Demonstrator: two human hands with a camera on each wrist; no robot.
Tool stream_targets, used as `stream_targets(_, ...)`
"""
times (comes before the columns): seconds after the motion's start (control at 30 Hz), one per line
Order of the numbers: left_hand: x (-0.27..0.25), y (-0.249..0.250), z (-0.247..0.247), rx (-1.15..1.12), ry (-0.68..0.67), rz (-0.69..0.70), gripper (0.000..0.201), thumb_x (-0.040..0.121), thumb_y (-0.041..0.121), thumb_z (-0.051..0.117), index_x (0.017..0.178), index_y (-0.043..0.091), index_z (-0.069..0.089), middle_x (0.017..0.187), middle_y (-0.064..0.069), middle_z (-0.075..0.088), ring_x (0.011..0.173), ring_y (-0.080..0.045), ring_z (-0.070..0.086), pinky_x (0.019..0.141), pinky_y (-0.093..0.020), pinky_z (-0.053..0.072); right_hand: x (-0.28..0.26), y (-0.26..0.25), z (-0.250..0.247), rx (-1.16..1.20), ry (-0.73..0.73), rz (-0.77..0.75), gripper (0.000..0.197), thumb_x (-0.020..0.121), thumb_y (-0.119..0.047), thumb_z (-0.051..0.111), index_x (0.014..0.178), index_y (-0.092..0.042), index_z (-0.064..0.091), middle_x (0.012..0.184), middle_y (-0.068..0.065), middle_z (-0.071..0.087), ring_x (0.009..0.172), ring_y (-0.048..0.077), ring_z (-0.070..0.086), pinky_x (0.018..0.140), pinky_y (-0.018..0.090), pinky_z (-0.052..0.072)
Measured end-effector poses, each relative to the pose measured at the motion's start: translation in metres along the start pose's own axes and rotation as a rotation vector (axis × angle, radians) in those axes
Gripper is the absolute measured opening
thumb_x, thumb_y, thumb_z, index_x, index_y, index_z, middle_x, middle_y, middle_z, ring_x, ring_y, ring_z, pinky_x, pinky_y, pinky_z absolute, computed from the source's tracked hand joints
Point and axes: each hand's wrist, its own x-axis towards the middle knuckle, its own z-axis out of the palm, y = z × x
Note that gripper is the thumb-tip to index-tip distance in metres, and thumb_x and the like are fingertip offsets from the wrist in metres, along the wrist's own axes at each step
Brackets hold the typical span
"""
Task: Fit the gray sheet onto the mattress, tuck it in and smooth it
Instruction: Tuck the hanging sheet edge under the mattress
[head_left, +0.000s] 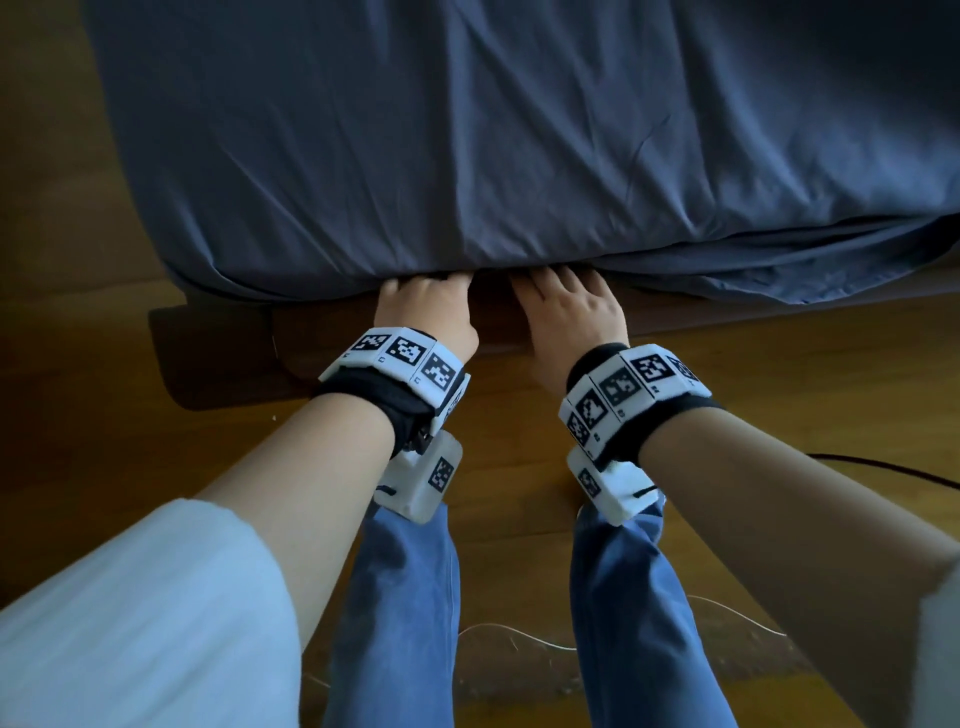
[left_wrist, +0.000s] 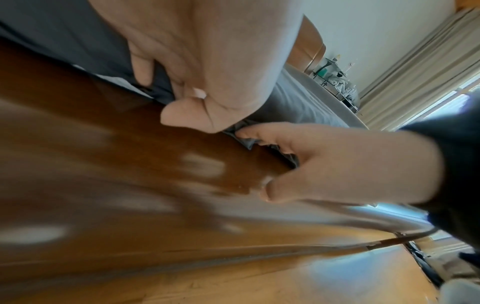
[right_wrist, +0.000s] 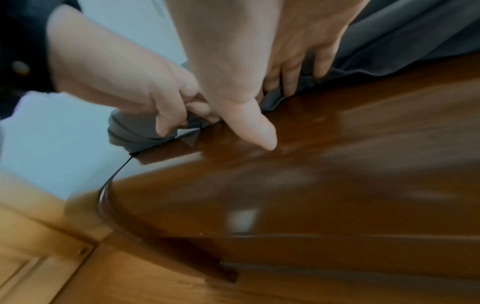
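The gray sheet (head_left: 467, 130) lies over the whole mattress, creased, and its hem hangs along the near side. My left hand (head_left: 426, 306) and right hand (head_left: 566, 306) are side by side at that near edge, with their fingertips hidden under the fabric. In the right wrist view my left hand (right_wrist: 155, 92) has its fingers curled round a bunch of the sheet (right_wrist: 135, 129) at the bed frame. My right hand (right_wrist: 285, 72) pushes fairly straight fingers into the hem, thumb stretched out over the wood. The left wrist view shows the left hand (left_wrist: 207, 92) on the hem and the right hand (left_wrist: 311, 160) beside it.
The dark glossy wooden bed frame (head_left: 498, 322) runs under the mattress edge. A loose fold of sheet (head_left: 779, 270) sags over the frame to the right. My legs in jeans (head_left: 405, 597) stand on the wooden floor, a black cable (head_left: 883, 467) lies at right. Curtains (left_wrist: 428, 72) hang beyond the bed.
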Motion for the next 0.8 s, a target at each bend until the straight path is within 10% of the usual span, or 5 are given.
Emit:
stream_targets(0.23,0.009,0.001,-0.002,-0.046,-0.049,-0.035,0.041,0.086,0.009,0.043,0.125,0.021,0.049,0.128,-0.008,0.058,0.122,-0.028,0.049,0.101,-0.039,0.031,0.032,-0.016,-0.022,-0.007,-0.148,0.149,0.035,0.083,-0.026,0.056,0.118,-0.024,0.058,0.126,0.001,0.059,0.126,0.022,0.047,0.112,0.038,0.02)
stream_targets(0.5,0.01,0.003,0.003,-0.028,-0.009,-0.048,0.042,0.09,0.006,0.038,0.126,0.025,0.048,0.128,-0.006,0.057,0.123,-0.028,0.048,0.103,-0.041,0.029,0.007,0.027,-0.016,0.154,-0.189,-0.057,0.077,0.084,-0.026,0.058,0.149,-0.03,0.015,0.155,0.001,0.025,0.143,0.023,0.021,0.117,0.037,0.011)
stream_targets(0.8,0.006,0.013,0.01,0.056,0.079,-0.089,0.042,0.085,0.006,0.047,0.122,0.024,0.049,0.106,-0.006,0.066,0.112,-0.027,0.055,0.108,-0.043,0.023,-0.039,0.103,-0.008,0.137,-0.018,0.171,0.076,0.08,-0.024,0.063,0.146,-0.028,0.027,0.151,-0.004,0.03,0.14,0.02,0.025,0.116,0.037,0.013)
